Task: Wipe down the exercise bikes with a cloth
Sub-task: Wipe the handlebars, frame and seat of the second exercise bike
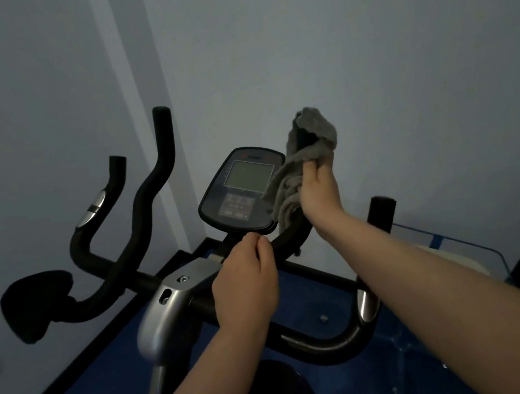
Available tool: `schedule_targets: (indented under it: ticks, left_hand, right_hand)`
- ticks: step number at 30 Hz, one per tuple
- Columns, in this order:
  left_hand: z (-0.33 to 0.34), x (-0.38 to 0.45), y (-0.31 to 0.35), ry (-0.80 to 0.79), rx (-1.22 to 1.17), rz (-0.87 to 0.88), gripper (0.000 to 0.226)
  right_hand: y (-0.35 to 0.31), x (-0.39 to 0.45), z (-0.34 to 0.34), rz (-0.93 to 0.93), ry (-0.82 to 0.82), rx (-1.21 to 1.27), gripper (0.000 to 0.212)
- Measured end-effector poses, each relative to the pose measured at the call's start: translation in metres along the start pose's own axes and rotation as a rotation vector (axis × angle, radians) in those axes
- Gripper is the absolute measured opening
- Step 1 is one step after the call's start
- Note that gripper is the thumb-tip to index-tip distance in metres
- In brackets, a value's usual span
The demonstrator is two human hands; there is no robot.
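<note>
Your right hand [318,193] grips a grey cloth [301,161] around the handlebar [288,237] just right of the exercise bike's console [243,189]. Below the console, your left hand [245,286] curls round the bar.

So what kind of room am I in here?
Probably a small gym or home workout room: an exercise bike with a console stands on blue flooring by a plain wall, and a second bike's handlebars sit beside it.

Left hand [244,279] curled — gripping, right hand [319,191] raised, fingers clenched
</note>
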State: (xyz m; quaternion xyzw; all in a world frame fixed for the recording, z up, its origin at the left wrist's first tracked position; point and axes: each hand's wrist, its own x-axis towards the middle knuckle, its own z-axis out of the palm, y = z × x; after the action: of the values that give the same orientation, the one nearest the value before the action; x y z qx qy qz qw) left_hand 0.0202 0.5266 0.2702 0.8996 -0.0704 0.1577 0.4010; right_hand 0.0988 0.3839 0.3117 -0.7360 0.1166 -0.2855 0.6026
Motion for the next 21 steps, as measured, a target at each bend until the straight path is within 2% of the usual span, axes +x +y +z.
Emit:
schedule_targets:
  ticks: [5,10,15,21]
  left_hand:
    - [0.000,0.001,0.000,-0.007,-0.006,0.003,0.030]
    - [0.000,0.001,0.000,0.001,0.004,0.000,0.031]
    - [0.000,0.001,-0.001,-0.017,-0.055,-0.011,0.030]
    - [-0.002,0.001,0.000,-0.010,-0.085,-0.032,0.031]
  right_hand:
    - [-0.035,0.031,-0.006,-0.033,-0.013,0.075,0.035]
    - [0.005,-0.019,0.004,-0.039,0.044,-0.028,0.044]
    - [-0.008,-0.004,-0.007,0.147,-0.076,-0.045,0.040]
    - [-0.002,-0.035,-0.007,0.113,-0.035,-0.191,0.041]
